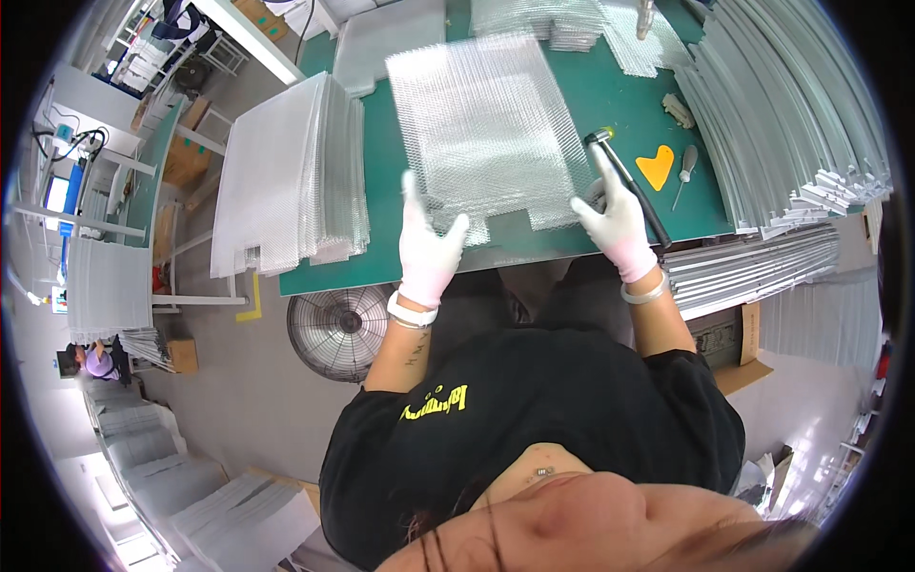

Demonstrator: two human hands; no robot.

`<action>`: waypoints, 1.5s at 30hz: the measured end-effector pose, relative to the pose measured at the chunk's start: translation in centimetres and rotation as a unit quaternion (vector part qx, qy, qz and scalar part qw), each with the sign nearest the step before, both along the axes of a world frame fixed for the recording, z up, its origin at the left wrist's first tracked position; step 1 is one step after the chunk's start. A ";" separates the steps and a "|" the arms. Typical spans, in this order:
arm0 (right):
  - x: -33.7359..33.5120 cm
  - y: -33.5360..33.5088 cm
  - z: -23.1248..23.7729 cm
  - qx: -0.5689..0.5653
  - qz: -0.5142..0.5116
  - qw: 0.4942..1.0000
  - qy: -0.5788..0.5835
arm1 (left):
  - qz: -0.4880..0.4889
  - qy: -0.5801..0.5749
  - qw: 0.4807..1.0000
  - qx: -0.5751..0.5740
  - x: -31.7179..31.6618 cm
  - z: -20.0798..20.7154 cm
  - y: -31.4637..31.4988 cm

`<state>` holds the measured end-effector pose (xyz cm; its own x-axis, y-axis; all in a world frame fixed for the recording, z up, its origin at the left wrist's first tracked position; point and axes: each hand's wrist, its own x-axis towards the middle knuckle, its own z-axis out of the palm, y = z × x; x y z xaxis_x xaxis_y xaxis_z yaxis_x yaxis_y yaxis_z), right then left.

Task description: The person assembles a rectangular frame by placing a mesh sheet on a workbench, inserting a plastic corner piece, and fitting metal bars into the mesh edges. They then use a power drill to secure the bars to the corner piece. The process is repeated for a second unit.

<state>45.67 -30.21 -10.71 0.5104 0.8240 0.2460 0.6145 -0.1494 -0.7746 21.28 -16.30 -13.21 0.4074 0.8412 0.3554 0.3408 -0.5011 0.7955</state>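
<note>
Step in hand, apparently: squaring silvery, rectangular, notched mesh sheeting point(491, 124) between white-gloved left hand point(431, 250) and white-gloved right hand point(620, 227), both spread, ungripping; next calls for even edge pressure.

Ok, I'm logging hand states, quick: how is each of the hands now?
Left hand: open, thumb spread, by the lower left corner of the mesh sheet; contact unclear.
Right hand: open, thumb spread, by the sheet's lower right corner; contact unclear.

Green table point(384, 243), left edge: blocked by mesh stack point(276, 172).
Strip between it and center sheet point(486, 119): open at near edge.
Right edge: walled by stacked panels point(777, 114).
Just inside: littered with black-handled tool point(645, 202), orange piece point(655, 168), screwdriver point(688, 164).
</note>
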 end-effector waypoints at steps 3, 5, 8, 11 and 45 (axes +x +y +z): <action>-0.5 1.2 -2.2 -0.021 -0.006 0.998 -0.054 | 0.028 0.205 0.978 0.026 -0.2 -0.6 1.2; -0.4 1.9 -3.9 0.036 -0.003 0.993 -0.109 | 0.033 0.251 0.967 0.015 0.3 -1.3 1.9; -0.4 1.9 -5.5 -0.061 -0.026 0.993 -0.099 | 0.035 0.317 0.948 0.015 0.7 -2.8 2.6; -0.4 2.0 -7.0 -0.037 -0.025 0.986 -0.158 | 0.040 0.336 0.941 0.013 0.8 -3.4 2.8; 31.3 8.0 -9.3 -0.385 -0.255 0.838 -0.292 | -0.045 0.352 0.927 0.118 -2.5 -1.4 -0.4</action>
